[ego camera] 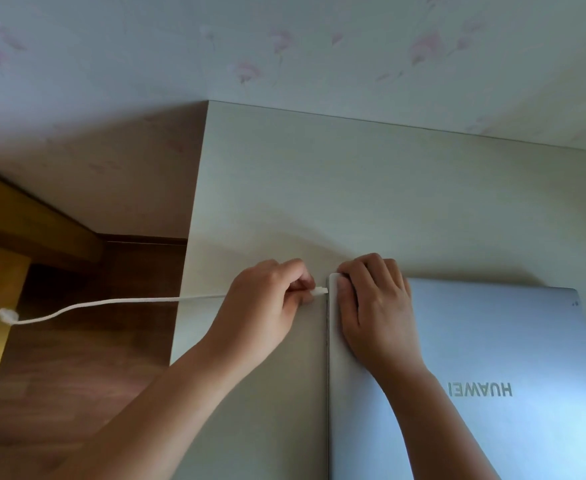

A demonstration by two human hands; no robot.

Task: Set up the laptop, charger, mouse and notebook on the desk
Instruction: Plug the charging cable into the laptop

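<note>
A closed silver laptop [492,358] lies flat on the pale desk [319,202], its lid logo facing away from me. My left hand [267,306] pinches the white plug [319,291] of the charger cable [118,301] right at the laptop's left edge, near the far corner. The cable trails left off the desk, with a small tie on it. My right hand [374,306] lies flat on the laptop's far left corner, fingers curled over the edge. No mouse or notebook is in view.
The desk's left edge drops to a brown wooden floor [76,375]. A yellow wooden piece of furniture [4,237] stands at the far left. A floral papered wall [284,46] backs the desk.
</note>
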